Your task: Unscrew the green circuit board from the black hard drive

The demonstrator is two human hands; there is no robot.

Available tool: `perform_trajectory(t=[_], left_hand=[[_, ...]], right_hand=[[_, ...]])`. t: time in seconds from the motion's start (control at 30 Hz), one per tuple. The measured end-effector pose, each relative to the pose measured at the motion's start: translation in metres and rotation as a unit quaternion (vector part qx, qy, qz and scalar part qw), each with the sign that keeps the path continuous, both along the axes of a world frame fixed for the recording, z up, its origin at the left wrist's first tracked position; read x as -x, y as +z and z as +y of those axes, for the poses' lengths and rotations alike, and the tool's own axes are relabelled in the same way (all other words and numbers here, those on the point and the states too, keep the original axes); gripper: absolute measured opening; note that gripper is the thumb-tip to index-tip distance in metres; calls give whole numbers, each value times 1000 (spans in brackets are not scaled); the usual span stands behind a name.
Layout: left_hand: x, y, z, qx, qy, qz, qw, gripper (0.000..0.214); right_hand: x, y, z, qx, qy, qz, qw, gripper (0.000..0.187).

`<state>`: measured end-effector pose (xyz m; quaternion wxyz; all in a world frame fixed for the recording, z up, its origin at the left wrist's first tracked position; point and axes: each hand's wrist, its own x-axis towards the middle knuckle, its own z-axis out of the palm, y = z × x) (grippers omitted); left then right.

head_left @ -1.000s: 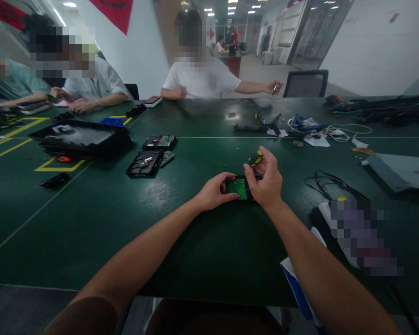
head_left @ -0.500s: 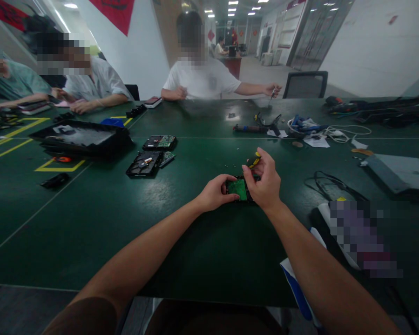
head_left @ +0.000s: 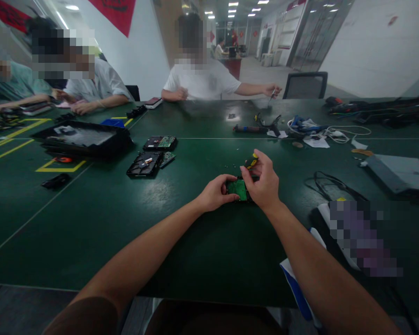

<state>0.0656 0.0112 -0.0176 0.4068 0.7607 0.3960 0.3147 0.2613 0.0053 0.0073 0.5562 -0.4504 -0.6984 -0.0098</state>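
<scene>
A hard drive with a green circuit board lies face up on the green table in front of me. My left hand grips its left edge, fingers curled on it. My right hand is closed around a screwdriver with a yellow and black handle, held upright over the drive's right side. The screwdriver's tip is hidden behind my fingers.
Two opened hard drives and a black tray lie to the left. Cables, tools and a grey flat device sit to the right. People sit along the far and left edges; one person's hand holds a small tool.
My right hand has shifted slightly left and the screwdriver handle has tilted a little over the drive. The left hand stays on the drive.
</scene>
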Motion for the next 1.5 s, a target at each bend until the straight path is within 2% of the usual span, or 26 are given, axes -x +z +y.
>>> perform_trajectory(t=[0.23, 0.47, 0.67, 0.8, 0.93, 1.2, 1.5], left_hand=[[-1, 1, -2, 10, -8, -21, 1000, 65], [-2, 1, -2, 31, 7, -10, 999, 66], [-3, 8, -4, 47, -11, -22, 999, 65], [-5, 10, -7, 57, -5, -26, 998, 66], [-7, 9, -10, 48, 4, -22, 999, 66], [-3, 4, -7, 20, -5, -26, 999, 64], [-4, -2, -3, 44, -15, -75, 996, 74]], right_hand=[[-2, 6, -5, 0, -7, -74, 997, 63], [-2, 11, -7, 24, 45, -46, 998, 64], [0, 19, -12, 25, 29, -57, 998, 55], [1, 20, -14, 31, 41, -48, 998, 55], [-1, 18, -12, 37, 54, -38, 997, 56], [-4, 23, -11, 22, 26, -57, 998, 51], [-6, 19, -8, 20, 36, -32, 999, 53]])
